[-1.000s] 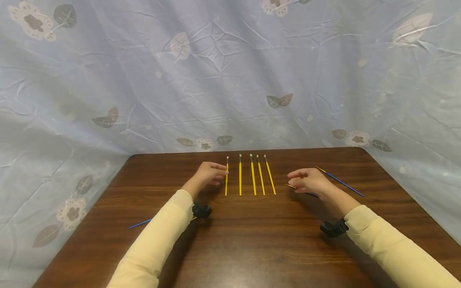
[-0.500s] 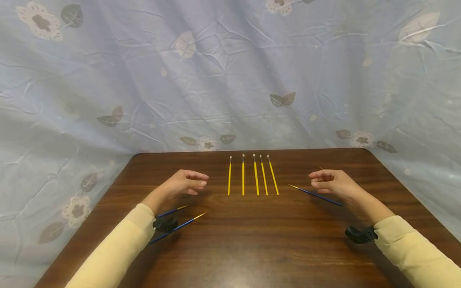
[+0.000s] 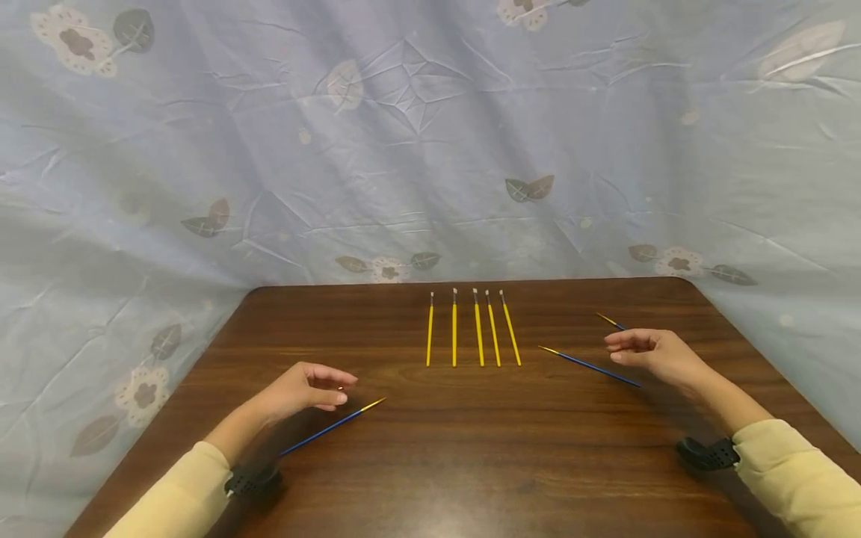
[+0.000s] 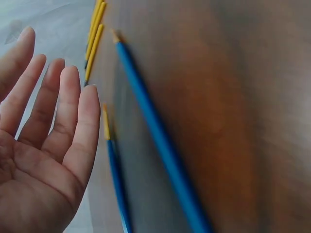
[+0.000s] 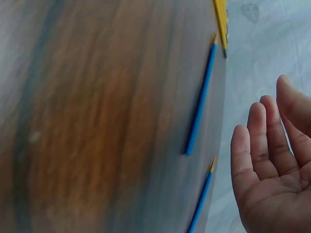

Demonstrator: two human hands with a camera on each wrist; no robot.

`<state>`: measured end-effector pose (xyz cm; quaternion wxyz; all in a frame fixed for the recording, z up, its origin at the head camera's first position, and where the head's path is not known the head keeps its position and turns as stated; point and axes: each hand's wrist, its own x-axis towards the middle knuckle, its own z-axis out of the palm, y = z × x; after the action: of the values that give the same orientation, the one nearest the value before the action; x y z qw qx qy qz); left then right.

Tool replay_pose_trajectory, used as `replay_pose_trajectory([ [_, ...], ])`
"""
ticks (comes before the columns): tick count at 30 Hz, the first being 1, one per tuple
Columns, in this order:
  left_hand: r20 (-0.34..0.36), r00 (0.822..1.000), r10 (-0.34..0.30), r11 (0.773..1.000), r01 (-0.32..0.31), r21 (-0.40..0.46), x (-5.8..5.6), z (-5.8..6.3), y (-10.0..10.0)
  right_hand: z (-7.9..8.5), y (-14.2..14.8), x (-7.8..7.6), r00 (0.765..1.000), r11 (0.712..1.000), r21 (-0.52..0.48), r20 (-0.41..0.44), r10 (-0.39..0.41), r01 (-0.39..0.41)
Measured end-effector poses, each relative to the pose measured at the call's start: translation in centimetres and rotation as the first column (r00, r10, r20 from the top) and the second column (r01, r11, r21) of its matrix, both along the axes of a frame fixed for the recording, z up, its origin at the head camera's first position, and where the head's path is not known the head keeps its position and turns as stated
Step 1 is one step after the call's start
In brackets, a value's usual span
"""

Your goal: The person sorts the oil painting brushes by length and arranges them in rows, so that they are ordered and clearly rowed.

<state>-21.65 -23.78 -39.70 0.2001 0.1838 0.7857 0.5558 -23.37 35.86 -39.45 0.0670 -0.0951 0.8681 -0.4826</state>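
Observation:
My left hand (image 3: 299,392) hovers over the left part of the table with relaxed fingers and holds nothing. One blue paintbrush (image 3: 332,427) lies slanted just in front of it; a second blue paintbrush (image 4: 115,177) shows beside the hand in the left wrist view, mostly hidden by the hand in the head view. My right hand (image 3: 659,359), also holding nothing, is above the right side. To its left lies a blue paintbrush (image 3: 592,366), and another blue paintbrush (image 3: 610,321) is partly hidden behind its fingers. Several yellow paintbrushes (image 3: 479,332) lie in a row at the back middle, bristles pointing away.
The brown wooden table (image 3: 457,456) has rounded far corners. A pale floral curtain (image 3: 417,149) hangs behind it and along both sides. Each wrist wears a black band-mounted device (image 3: 706,453) below the yellow sleeve.
My left hand has drawn back from the leftmost yellow paintbrush, moving left and nearer to me. My right hand has moved right and slightly nearer. The yellow row stays in place.

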Motion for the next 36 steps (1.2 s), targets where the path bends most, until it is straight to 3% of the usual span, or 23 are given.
replay_pose_trajectory([
  [7, -0.022, 0.999, 0.024, 0.999, -0.024, -0.023, 2.2, -1.1, -1.9, -0.5, 0.6, -0.2, 0.999, 1.0, -0.021, 0.024, 0.021, -0.021],
  [12, -0.028, 0.999, 0.015, 1.0, -0.015, -0.008, 3.1, -1.5, -2.8, -0.8, 0.4, -0.5, 0.997, 0.998, -0.023, 0.049, 0.053, -0.052],
  [22, -0.035, 0.999, 0.003, 1.0, -0.004, -0.023, 3.4, -2.4, -2.7, -1.2, 0.1, -0.8, 0.996, 0.998, 0.016, 0.068, 0.064, -0.065],
  [36, -0.011, 0.999, 0.043, 0.998, -0.043, -0.042, 3.6, -2.3, -1.7, -1.7, -0.8, -1.4, 0.987, 0.992, 0.032, 0.106, 0.117, -0.121],
])
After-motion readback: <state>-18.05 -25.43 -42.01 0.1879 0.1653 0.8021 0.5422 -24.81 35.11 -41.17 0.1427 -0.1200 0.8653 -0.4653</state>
